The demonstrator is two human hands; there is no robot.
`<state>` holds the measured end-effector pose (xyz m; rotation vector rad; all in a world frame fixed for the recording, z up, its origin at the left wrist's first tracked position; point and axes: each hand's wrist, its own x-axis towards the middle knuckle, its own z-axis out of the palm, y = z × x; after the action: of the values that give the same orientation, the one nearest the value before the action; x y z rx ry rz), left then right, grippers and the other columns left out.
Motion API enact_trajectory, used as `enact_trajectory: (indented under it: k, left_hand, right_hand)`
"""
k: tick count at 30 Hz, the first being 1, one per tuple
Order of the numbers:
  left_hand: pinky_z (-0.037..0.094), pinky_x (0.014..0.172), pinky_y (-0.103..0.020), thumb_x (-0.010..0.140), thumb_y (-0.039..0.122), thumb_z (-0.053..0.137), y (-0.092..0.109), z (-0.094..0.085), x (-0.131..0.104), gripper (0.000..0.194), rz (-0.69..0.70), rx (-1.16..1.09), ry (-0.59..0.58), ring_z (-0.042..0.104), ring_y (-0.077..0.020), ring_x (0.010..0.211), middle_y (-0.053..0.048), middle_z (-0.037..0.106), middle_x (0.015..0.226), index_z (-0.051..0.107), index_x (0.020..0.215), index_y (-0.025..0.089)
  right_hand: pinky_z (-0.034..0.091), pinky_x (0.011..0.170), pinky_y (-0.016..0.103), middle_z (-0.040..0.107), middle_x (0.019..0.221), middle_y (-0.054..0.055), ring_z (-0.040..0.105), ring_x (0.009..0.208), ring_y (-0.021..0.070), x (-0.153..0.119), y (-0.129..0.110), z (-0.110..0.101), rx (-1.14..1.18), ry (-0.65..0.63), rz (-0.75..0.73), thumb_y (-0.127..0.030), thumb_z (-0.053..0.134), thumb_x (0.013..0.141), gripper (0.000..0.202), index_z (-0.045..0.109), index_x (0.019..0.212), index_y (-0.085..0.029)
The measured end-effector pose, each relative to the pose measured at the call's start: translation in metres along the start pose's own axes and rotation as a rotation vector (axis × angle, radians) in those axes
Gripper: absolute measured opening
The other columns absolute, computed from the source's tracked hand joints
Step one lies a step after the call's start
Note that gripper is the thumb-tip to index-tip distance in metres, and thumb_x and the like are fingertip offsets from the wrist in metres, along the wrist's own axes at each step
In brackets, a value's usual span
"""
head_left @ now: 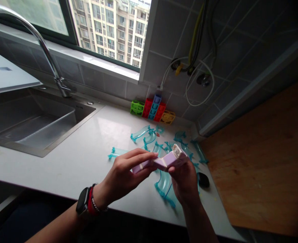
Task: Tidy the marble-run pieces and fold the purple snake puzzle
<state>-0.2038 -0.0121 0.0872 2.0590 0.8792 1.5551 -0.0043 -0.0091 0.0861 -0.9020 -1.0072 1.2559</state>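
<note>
Both my hands hold a lilac, segmented, bar-like object (165, 161) above the counter. Pale lines run between its sections, and one end is whitish; its exact kind is unclear. The left part lies between the thumb and fingers of my left hand (127, 170). My right hand (185, 180) grips the other end, thumb on the near side, its fingers mostly hidden. Below and behind the hands lie several clear turquoise plastic track pieces, among them a curved piece (164, 180) and a wavy piece (141, 133).
Colourful blocks (152, 109) in green, red, blue and yellow stand along the tiled wall. A steel sink (42, 152) with a tall faucet (46, 50) is at left. A black rounded object (204, 180) sits near the wooden panel (260, 152) at right. Cables hang above.
</note>
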Motion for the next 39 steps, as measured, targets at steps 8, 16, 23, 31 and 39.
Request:
enact_trajectory:
  k: [8, 16, 23, 31, 39]
  left_hand:
    - [0.058, 0.059, -0.02, 0.09, 0.023, 0.076, -0.004, 0.01, -0.008, 0.031, -0.308, -0.158, 0.007, 0.075, -0.0207, 0.094, -0.01, 0.079, 0.113, 0.076, 0.121, 0.021]
    - [0.063, 0.074, -0.028, 0.092, 0.035, 0.074, -0.005, 0.022, -0.017, 0.04, -0.567, -0.305, 0.015, 0.075, -0.0246, 0.096, -0.012, 0.078, 0.117, 0.073, 0.128, 0.017]
    - [0.053, 0.073, -0.023, 0.095, 0.04, 0.071, -0.001, 0.015, -0.005, 0.04, -0.745, -0.585, -0.135, 0.067, -0.0182, 0.089, -0.007, 0.077, 0.106, 0.073, 0.128, 0.018]
    - [0.04, 0.057, -0.018, 0.088, 0.043, 0.078, -0.008, 0.009, -0.002, 0.038, -1.048, -1.015, -0.306, 0.055, -0.0076, 0.06, -0.005, 0.067, 0.08, 0.077, 0.108, 0.01]
    - [0.05, 0.065, -0.021, 0.078, 0.039, 0.088, -0.004, 0.015, -0.001, 0.045, -1.061, -0.889, -0.212, 0.067, -0.0132, 0.074, -0.007, 0.075, 0.098, 0.073, 0.114, 0.016]
  right_hand:
    - [0.053, 0.089, 0.035, 0.077, 0.109, 0.005, 0.069, 0.098, 0.0223, 0.003, 0.009, -0.003, -0.007, -0.006, -0.076, -0.035, 0.094, 0.071, 0.052, 0.073, 0.118, -0.025]
    - [0.054, 0.095, 0.04, 0.076, 0.117, 0.01, 0.071, 0.108, 0.0276, 0.007, 0.019, -0.001, -0.069, 0.022, -0.137, -0.035, 0.09, 0.077, 0.058, 0.069, 0.129, -0.022]
    - [0.057, 0.087, 0.033, 0.078, 0.102, 0.003, 0.072, 0.092, 0.0195, 0.008, 0.022, 0.0, -0.053, 0.009, -0.162, -0.027, 0.09, 0.078, 0.04, 0.072, 0.114, -0.025]
    - [0.06, 0.083, 0.034, 0.08, 0.098, 0.003, 0.075, 0.09, 0.0216, 0.004, 0.012, -0.005, -0.186, -0.038, -0.192, -0.024, 0.091, 0.076, 0.035, 0.073, 0.107, -0.024]
    - [0.06, 0.077, 0.033, 0.08, 0.092, 0.003, 0.075, 0.082, 0.0204, 0.005, 0.015, -0.006, -0.218, -0.039, -0.096, -0.028, 0.088, 0.079, 0.031, 0.075, 0.107, -0.022]
